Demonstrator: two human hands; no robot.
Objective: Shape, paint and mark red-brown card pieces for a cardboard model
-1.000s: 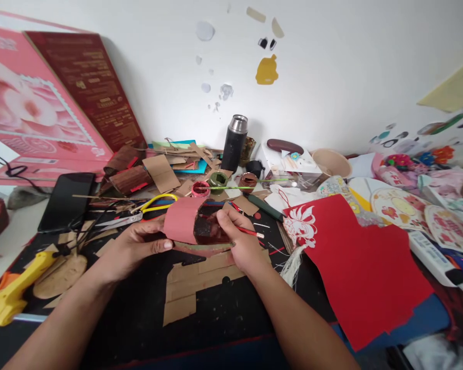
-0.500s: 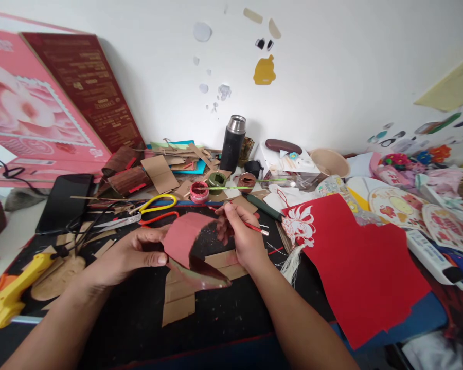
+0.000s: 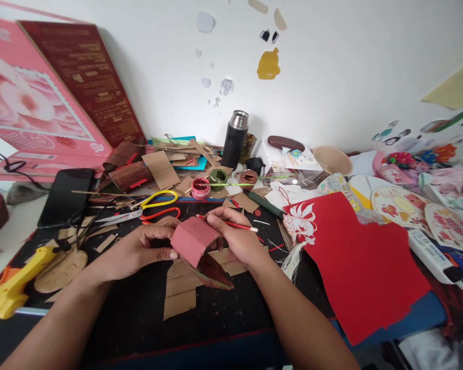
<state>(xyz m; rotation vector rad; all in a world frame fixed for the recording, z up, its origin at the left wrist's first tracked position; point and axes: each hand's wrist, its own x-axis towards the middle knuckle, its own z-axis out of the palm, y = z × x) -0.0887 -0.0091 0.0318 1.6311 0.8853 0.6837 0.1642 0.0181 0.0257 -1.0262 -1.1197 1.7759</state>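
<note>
My left hand pinches the left edge of a curved cardboard piece, painted dull red outside, its lower flap tapering to a point. A slim red pencil with a white end lies in my right hand, whose fingers are closed at the piece's upper right edge. Its tip is hidden behind the piece. Beneath them lie bare cardboard scraps on the black mat. Behind stand open paint pots: one red, one green and one brown.
Scissors with yellow and red handles lie behind my left hand. A yellow glue gun and a phone are at left. A black flask stands by the wall. Red paper covers the right side.
The cardboard piece has turned, showing more of its red outer face. My right hand has moved slightly left and down, its fingers now against the piece's edge. The view has shifted slightly.
</note>
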